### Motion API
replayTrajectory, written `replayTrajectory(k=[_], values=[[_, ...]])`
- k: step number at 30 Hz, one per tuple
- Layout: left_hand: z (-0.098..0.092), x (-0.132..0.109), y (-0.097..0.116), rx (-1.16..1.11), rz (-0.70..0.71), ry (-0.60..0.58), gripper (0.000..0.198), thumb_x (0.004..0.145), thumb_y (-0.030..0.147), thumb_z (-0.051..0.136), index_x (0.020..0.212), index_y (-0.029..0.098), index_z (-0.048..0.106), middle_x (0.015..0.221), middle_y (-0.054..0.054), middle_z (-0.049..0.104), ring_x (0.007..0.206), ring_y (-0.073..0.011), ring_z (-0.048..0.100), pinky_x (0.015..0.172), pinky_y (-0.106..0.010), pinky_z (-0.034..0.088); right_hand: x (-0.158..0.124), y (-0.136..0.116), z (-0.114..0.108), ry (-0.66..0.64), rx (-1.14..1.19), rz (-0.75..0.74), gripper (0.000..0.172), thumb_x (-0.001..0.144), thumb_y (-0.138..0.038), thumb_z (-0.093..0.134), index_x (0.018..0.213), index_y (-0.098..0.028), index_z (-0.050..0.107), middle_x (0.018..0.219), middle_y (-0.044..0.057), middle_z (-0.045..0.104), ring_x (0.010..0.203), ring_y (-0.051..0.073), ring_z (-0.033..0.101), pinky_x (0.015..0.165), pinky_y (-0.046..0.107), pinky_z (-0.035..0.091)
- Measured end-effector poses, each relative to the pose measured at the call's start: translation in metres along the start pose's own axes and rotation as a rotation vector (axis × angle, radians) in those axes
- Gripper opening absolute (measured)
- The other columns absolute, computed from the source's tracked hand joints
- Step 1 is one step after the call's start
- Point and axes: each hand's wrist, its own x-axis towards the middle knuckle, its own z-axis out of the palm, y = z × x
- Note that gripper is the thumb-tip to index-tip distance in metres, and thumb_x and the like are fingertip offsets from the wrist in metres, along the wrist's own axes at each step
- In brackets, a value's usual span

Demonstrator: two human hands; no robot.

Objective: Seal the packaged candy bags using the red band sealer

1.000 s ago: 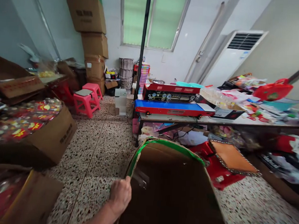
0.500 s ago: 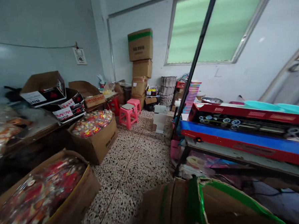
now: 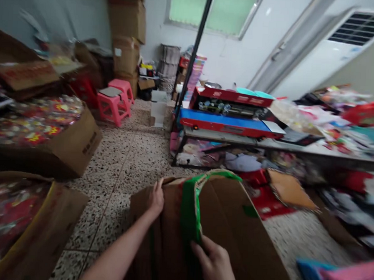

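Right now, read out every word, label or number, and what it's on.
Nothing is legible, the held carton included.
Dark print, filled carton: blurred.
Red print, carton flap: blurred.
White label, stacked carton: too small.
Label, belt machine: blurred.
Blue sticker, air conditioner: blurred.

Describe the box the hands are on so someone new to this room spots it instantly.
Find the long red-and-blue machine on the workbench right of centre. Below it in view is an open cardboard carton, left hand on its outer side, right hand gripping its rim. Green tape along that rim sets it apart from the two filled cartons at left.
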Motion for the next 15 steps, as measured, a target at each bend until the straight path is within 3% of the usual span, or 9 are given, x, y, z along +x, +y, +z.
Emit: replayTrajectory(k=[3, 7, 11, 15], values=[[-0.002, 0.004, -0.011, 0.053, -0.026, 0.005, 0.055, 0.094, 0.023, 0.028, 0.148, 0.027, 0.017, 0.147, -0.010, 0.038, 0.125, -0.0236, 0.047, 0.099, -0.038, 0.042, -0.011, 0.000, 0.005, -0.013, 0.128, 0.049, 0.042, 0.079, -0.052, 0.055, 0.081, -0.012, 0.069, 0.071, 0.006, 0.066, 0.069, 0.021, 0.059, 0.059, 0.025, 0.045], [-0.009, 0.004, -0.022, 0.153, -0.051, 0.006, 0.057, 0.092, 0.017, 0.027, 0.148, 0.024, 0.020, 0.123, -0.018, 0.059, 0.100, -0.0300, 0.063, 0.085, -0.046, 0.047, -0.013, -0.001, 0.018, 0.016, 0.197, 0.017, 0.040, 0.082, -0.049, 0.055, 0.091, -0.013, 0.070, 0.078, 0.007, 0.068, 0.074, 0.021, 0.060, 0.064, 0.026, 0.048], [-0.008, 0.001, -0.024, 0.218, -0.006, 0.002, 0.062, 0.088, 0.008, 0.024, 0.148, 0.023, 0.019, 0.126, -0.019, 0.056, 0.100, -0.0311, 0.063, 0.084, -0.047, 0.047, -0.031, -0.005, 0.028, 0.010, 0.190, -0.010, 0.041, 0.081, -0.043, 0.057, 0.110, -0.015, 0.063, 0.096, 0.009, 0.068, 0.089, 0.023, 0.062, 0.078, 0.030, 0.050], [-0.004, 0.001, -0.019, 0.230, 0.035, -0.003, 0.062, 0.089, 0.008, 0.022, 0.149, 0.023, 0.018, 0.134, -0.017, 0.050, 0.106, -0.0294, 0.060, 0.089, -0.046, 0.046, -0.082, 0.032, 0.037, -0.088, 0.007, 0.149, 0.046, 0.067, -0.035, 0.068, 0.110, -0.019, 0.064, 0.096, 0.005, 0.070, 0.088, 0.024, 0.064, 0.077, 0.029, 0.050]])
